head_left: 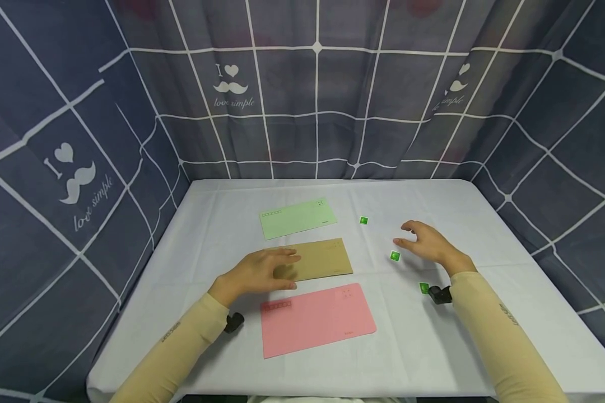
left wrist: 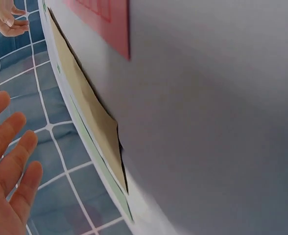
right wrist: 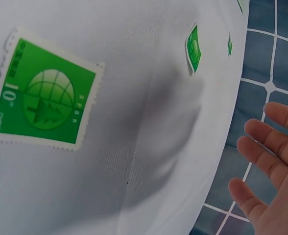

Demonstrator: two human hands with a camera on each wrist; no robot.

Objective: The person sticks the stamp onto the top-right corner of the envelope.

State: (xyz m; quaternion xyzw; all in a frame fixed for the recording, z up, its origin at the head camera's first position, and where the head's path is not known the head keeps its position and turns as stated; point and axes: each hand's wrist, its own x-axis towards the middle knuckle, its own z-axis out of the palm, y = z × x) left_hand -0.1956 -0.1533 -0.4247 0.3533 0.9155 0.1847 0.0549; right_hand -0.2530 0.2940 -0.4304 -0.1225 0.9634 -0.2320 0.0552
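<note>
My left hand (head_left: pixel 260 271) hovers over the left part of a tan envelope (head_left: pixel 322 258), fingers relaxed and holding nothing. Beyond it lies a light green envelope (head_left: pixel 298 218), and nearer to me a pink envelope (head_left: pixel 317 320). To the right, my right hand (head_left: pixel 428 244) is raised above the table, also with nothing in it. Three green stamps lie in a slanting row: a far stamp (head_left: pixel 364 220), a middle stamp (head_left: pixel 395 256) just left of the right hand, and a near stamp (head_left: pixel 424 287). In the right wrist view the near stamp (right wrist: pixel 48 90) shows a globe and tree.
A white cloth covers the table (head_left: pixel 222 212). Dark checked curtains (head_left: pixel 292 84) stand behind it and on both sides. Each wrist carries a small black camera, such as the right wrist camera (head_left: pixel 440 295).
</note>
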